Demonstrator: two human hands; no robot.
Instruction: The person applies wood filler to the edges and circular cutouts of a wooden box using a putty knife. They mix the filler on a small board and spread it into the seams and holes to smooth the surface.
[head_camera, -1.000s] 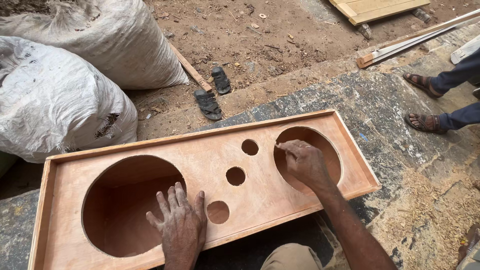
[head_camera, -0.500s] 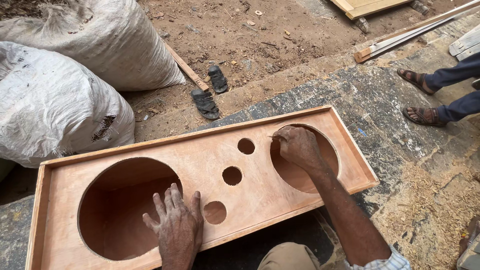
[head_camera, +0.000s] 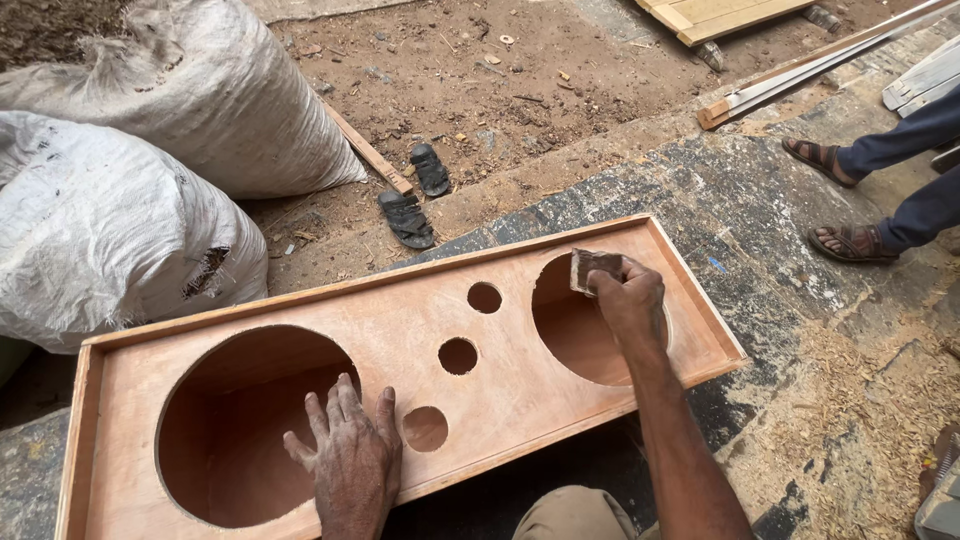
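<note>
While hands (head_camera: 350, 455) steady it, wooden panel (head_camera: 400, 315), dusty stone floor (head_camera: 800, 330)

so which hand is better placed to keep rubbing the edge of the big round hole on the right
Right. The right hand holds the small abrasive piece at the rim of that hole, while the left hand lies flat on the wooden panel.

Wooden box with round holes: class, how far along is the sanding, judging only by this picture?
Done: the wooden box is built, with two large and three small holes cut. In hand: the right hand presses a piece of sandpaper at the right hole's edge; the left hand lies flat by the left hole. Which edges remain unsanded cannot be told.
</note>
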